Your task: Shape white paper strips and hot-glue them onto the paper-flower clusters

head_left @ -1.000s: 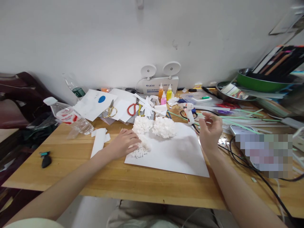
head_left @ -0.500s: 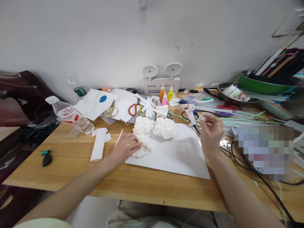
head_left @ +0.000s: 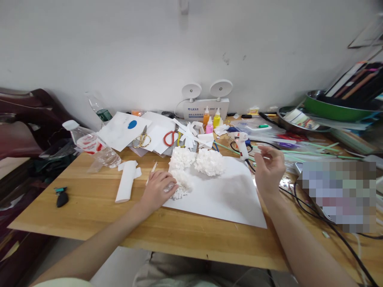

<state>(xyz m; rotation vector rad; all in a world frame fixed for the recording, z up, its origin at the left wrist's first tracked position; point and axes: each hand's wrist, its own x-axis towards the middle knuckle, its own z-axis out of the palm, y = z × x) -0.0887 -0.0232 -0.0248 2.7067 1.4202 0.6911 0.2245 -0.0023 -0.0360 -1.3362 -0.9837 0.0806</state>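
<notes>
On a white sheet (head_left: 230, 199) lie white crumbly clusters: one at the back (head_left: 181, 158), one to its right (head_left: 210, 162) and one nearer me (head_left: 183, 184). My left hand (head_left: 158, 189) rests at the left side of the near cluster, its fingers bent over that edge; what they may pinch is hidden. Above the sheet's right edge my right hand (head_left: 269, 169) is raised with curled fingers, and whether it holds something small cannot be made out. A white glue gun (head_left: 241, 144) stands just left of my right hand.
A water bottle (head_left: 92, 145), a white paper tube (head_left: 126, 181), gold scissors (head_left: 142, 139) and red-handled scissors (head_left: 169, 138) are at the left. Small paint bottles (head_left: 209, 125) stand behind. Black cables (head_left: 311, 211) and a blurred screen (head_left: 341, 195) lie right.
The whole view has shifted slightly, moving things a little to the right. My left hand has drawn a little back from the near cluster. My right hand keeps nearly the same pose.
</notes>
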